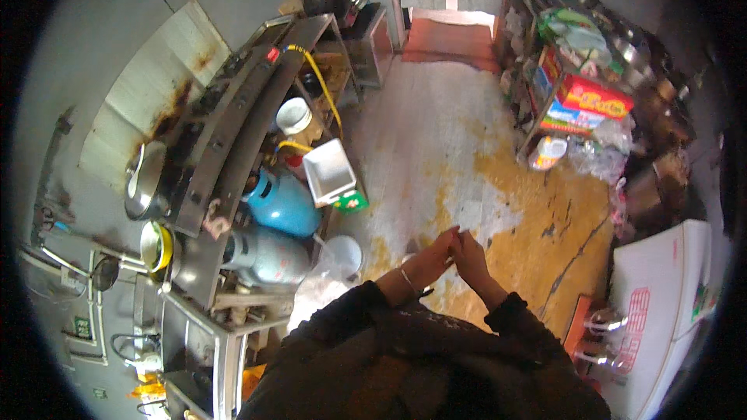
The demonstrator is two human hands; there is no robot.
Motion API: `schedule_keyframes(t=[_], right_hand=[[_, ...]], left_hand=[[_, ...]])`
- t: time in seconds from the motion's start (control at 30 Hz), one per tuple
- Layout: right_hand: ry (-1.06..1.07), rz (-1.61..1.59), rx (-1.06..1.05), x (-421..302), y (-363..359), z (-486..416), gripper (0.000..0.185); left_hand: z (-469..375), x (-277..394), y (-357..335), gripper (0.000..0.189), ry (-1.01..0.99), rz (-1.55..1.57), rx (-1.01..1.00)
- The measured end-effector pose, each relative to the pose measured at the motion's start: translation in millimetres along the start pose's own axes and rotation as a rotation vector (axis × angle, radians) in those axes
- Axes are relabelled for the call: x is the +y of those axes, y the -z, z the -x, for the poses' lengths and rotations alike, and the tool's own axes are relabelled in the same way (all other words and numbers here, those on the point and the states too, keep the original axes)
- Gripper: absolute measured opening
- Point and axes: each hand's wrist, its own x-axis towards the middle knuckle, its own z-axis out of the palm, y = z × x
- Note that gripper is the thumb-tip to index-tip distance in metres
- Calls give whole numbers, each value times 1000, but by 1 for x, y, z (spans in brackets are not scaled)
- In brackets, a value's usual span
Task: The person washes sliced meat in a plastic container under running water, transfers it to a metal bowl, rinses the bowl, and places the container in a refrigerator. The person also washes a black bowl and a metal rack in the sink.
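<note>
Both hands meet in front of my body, above the worn floor [437,140]. My left hand [429,262], with a light band at the wrist, touches my right hand [470,256] at the fingertips. The fingers are bent and overlap, so whether anything small lies between them cannot be made out. Dark sleeves cover both forearms. Left of the hands are a white bucket [344,254], a grey gas cylinder [271,256] and a blue gas cylinder [286,204] under the steel stove counter [224,169].
A wok [146,186] and a yellow-rimmed bowl [156,247] sit along the left. A white plastic bin [328,172] juts into the walkway. Cardboard boxes [589,105] crowd the right-hand rack, and a white chest freezer [653,315] stands nearer. A red mat [449,41] lies by the doorway.
</note>
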Motion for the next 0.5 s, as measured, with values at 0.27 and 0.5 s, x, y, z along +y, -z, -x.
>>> schedule_keyframes(t=[0.27,0.5], right_hand=[[-283,-455,-149,51,144,-223,37],[-367,212,232,200,300,-307,23]], left_hand=[[-222,137,66,45,262,120,-276],[-391,284,162,46,144,-1787,-222]])
